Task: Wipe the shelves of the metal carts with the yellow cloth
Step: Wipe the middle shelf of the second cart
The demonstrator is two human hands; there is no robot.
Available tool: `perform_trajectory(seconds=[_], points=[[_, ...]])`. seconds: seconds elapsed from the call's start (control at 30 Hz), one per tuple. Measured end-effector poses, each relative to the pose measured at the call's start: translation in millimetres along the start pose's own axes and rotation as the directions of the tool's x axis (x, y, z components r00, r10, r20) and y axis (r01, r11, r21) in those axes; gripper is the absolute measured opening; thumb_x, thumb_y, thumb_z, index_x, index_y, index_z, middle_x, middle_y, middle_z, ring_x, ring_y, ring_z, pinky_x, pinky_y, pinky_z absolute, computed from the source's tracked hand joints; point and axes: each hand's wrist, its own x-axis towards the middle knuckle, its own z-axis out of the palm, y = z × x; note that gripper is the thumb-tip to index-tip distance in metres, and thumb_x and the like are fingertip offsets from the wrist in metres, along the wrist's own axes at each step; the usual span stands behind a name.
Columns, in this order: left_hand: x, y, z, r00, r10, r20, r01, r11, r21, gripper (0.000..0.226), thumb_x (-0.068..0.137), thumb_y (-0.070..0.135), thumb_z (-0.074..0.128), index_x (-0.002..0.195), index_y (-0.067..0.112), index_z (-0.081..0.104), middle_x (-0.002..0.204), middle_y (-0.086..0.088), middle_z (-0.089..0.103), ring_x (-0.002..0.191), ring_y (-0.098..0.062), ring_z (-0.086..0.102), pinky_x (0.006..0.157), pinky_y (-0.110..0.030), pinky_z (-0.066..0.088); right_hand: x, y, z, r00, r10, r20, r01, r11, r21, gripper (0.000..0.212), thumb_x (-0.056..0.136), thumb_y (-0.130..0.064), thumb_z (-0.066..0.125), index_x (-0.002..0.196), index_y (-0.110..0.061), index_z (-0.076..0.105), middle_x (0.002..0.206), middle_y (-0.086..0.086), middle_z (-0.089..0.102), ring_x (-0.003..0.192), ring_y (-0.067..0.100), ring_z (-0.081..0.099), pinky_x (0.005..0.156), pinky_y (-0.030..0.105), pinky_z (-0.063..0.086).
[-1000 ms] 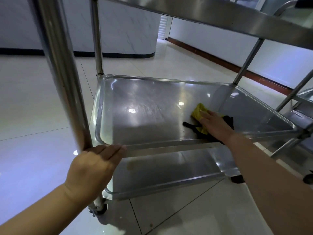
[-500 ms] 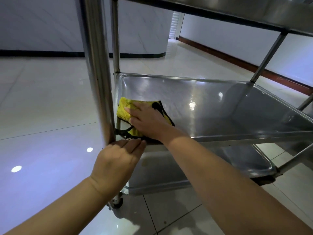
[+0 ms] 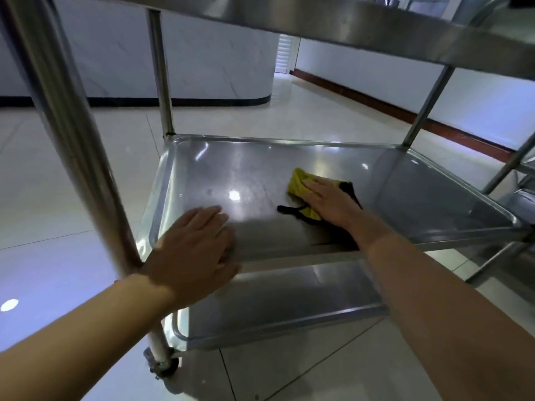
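Under the flat fingers point(image 3: 314, 188) of the right hand point(image 3: 330, 202) lies the cloth point(image 3: 298, 183), pressed onto the middle shelf point(image 3: 405, 192) a little right of its centre; the fingers are stretched straight and close together, pinning it rather than gripping it. The cloth's yellow part pokes out ahead and to the left of the fingertips, and its dark trim trails back toward the near rim, so its long axis runs roughly fore and aft. The left hand point(image 3: 194, 250) rests open, fingers loosely spread, over the shelf's near left corner beside the post point(image 3: 72, 134), well apart from the cloth. Bare shelf stretches away on both sides, left toward the resting hand and right toward the far corner. The right hand alone is placed to carry the wipe either way. The bottom shelf point(image 3: 275, 311) lies below.
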Motion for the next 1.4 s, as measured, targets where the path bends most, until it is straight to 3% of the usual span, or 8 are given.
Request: perform_trajectory(seconds=[0.13,0.23,0.4,0.5,0.67,0.97,1.3,1.4], points=[[10,-7,18,0.992,0.081,0.097,-0.082,0.997,0.006,0.074,0.096,0.061,0.015,0.13,0.01,0.056,0.135,-0.01,0.055,0.127,-0.026,0.05,0.11,-0.037,0.033,-7,74,-31,0.981,0.177,-0.08,-0.186,0.975,-0.122,0.047,0.1,-0.043,0.038,0.145,-0.028,0.04,0.155,0.001,0.031,0.143,0.023,0.026,0.116,0.047,0.023],[9,-2,16,0.995,0.043,0.091,-0.04,0.999,-0.028,0.076,0.096,0.061,0.012,0.127,0.011,0.059,0.129,-0.007,0.06,0.119,-0.022,0.057,0.097,-0.039,0.042,-3,96,-43,0.934,0.348,-0.083,-0.357,0.919,-0.168,0.053,0.101,-0.035,0.037,0.151,-0.021,0.026,0.158,0.006,0.023,0.144,0.027,0.022,0.116,0.044,0.023],[11,-3,15,0.995,0.021,0.101,-0.012,0.996,-0.091,0.075,0.095,0.061,0.013,0.124,0.012,0.062,0.125,-0.005,0.063,0.115,-0.021,0.06,0.1,-0.03,0.029,8,64,-35,0.981,0.196,0.014,-0.188,0.958,-0.219,0.053,0.101,-0.034,0.016,0.15,-0.016,0.019,0.158,0.012,0.02,0.144,0.039,0.019,0.113,0.048,0.027],[11,-3,17,0.995,0.022,0.096,-0.013,0.995,-0.095,0.067,0.091,0.06,0.029,0.121,0.012,0.064,0.121,-0.005,0.064,0.112,-0.022,0.061,0.098,-0.03,0.029,24,22,-17,0.984,0.175,-0.041,-0.177,0.983,-0.058,0.051,0.098,-0.051,0.035,0.143,-0.029,0.044,0.156,0.0,0.029,0.143,0.024,0.027,0.115,0.039,0.023],[10,-3,19,0.998,-0.004,0.055,0.012,0.99,-0.144,0.063,0.077,0.06,0.043,0.111,0.013,0.068,0.107,-0.001,0.067,0.098,-0.02,0.063,0.089,-0.03,0.036,55,-67,22,0.992,-0.064,0.107,0.068,0.997,-0.035,0.043,0.101,-0.038,0.042,0.143,-0.035,0.041,0.158,-0.006,0.022,0.144,0.016,0.02,0.116,0.031,0.013],[8,-5,22,0.992,-0.035,0.121,0.049,0.992,-0.116,0.068,0.083,0.064,0.038,0.121,0.015,0.064,0.117,-0.003,0.065,0.107,-0.021,0.06,0.093,-0.035,0.043,83,-186,84,0.832,-0.46,0.31,0.467,0.882,0.054,0.048,0.098,-0.029,0.049,0.145,-0.031,0.038,0.158,-0.001,0.022,0.145,0.016,0.018,0.117,0.033,0.015],[9,-8,14,0.989,-0.005,0.149,0.02,0.995,-0.098,0.067,0.085,0.066,0.033,0.124,0.019,0.062,0.121,0.002,0.064,0.107,-0.014,0.061,0.093,-0.027,0.046,110,-125,61,0.886,-0.365,0.285,0.343,0.931,0.127,0.051,0.096,-0.029,0.051,0.146,-0.03,0.039,0.158,-0.005,0.023,0.143,0.017,0.023,0.119,0.038,0.015],[8,-7,14,0.989,-0.005,0.149,0.023,0.993,-0.117,0.068,0.092,0.066,0.023,0.128,0.02,0.059,0.123,0.003,0.062,0.109,-0.013,0.06,0.093,-0.03,0.048,110,-69,34,0.944,-0.253,0.211,0.232,0.965,0.121,0.045,0.099,-0.029,0.049,0.144,-0.029,0.042,0.155,-0.005,0.027,0.141,0.014,0.026,0.116,0.024,0.015]])
